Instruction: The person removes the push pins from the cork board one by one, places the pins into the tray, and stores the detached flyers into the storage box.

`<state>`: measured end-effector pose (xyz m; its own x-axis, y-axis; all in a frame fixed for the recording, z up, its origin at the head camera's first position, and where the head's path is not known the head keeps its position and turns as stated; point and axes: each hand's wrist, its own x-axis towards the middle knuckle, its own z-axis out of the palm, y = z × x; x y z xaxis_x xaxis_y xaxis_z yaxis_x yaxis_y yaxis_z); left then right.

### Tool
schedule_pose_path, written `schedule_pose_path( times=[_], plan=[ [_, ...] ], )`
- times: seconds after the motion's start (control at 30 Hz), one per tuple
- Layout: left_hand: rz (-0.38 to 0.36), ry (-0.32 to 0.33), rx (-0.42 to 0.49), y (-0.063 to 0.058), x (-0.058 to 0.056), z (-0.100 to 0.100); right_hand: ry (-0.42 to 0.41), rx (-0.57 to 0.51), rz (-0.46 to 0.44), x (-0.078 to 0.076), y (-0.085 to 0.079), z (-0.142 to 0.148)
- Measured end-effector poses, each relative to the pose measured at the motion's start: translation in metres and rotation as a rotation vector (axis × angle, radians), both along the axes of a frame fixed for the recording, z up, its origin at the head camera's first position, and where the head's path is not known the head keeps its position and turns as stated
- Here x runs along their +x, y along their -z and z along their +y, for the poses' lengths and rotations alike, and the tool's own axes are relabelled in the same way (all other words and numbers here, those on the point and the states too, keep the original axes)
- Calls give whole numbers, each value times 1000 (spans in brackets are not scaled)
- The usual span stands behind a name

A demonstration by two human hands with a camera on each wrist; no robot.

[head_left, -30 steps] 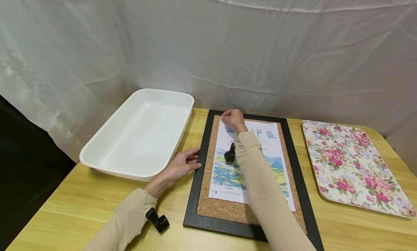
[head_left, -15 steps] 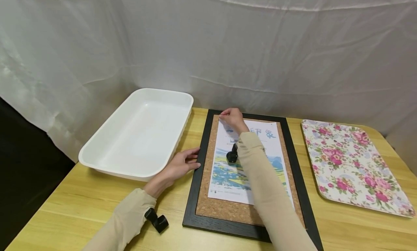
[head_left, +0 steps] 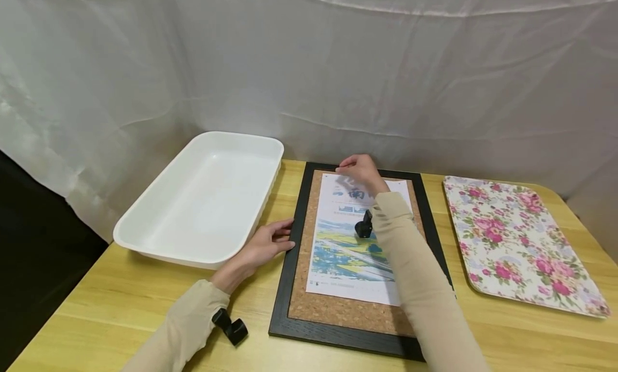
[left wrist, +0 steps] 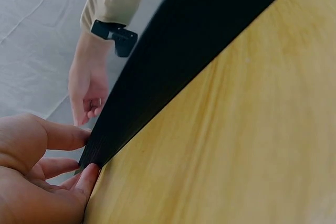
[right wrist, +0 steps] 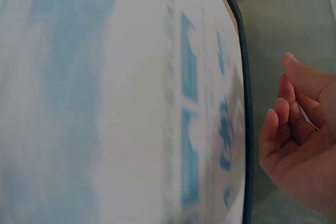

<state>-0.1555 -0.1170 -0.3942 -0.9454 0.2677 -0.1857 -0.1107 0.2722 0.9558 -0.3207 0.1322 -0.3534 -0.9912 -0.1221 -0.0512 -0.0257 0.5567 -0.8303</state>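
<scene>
A black-framed cork board [head_left: 338,310] lies on the wooden table, with a printed poster [head_left: 333,264] on its cork. Small dark pins sit at the poster's top left corner [head_left: 326,176] and top right corner [head_left: 399,183]. My left hand [head_left: 263,246] touches the frame's left edge with its fingertips; in the left wrist view, thumb and fingers meet the black side [left wrist: 142,77]. Over the poster's top edge hovers my right hand [head_left: 364,173], fingers loosely bent. The right wrist view shows that hand [right wrist: 304,129] off the board, with nothing discernible held.
To the left stands a deep white tray [head_left: 193,200], its edge right by the left wrist. A flat floral tray [head_left: 519,243] lies right of the board. Behind the table [head_left: 96,313] hangs a grey cloth [head_left: 362,66]. Each sleeve carries a black wrist camera.
My right hand has drawn away from the poster's top left corner, moving right and slightly up, and a pin now shows there. The left hand keeps its place at the frame's edge.
</scene>
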Motion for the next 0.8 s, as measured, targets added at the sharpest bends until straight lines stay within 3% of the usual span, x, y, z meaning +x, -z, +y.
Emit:
schedule_pose_path(
  times=[0.3, 0.8],
  plan=[
    [-2, 5, -1, 0, -2, -1, 7, 80, -33, 2, -11, 27],
    [-8, 6, 1, 0, -4, -4, 28, 186, 1, 6, -23, 73]
  ],
)
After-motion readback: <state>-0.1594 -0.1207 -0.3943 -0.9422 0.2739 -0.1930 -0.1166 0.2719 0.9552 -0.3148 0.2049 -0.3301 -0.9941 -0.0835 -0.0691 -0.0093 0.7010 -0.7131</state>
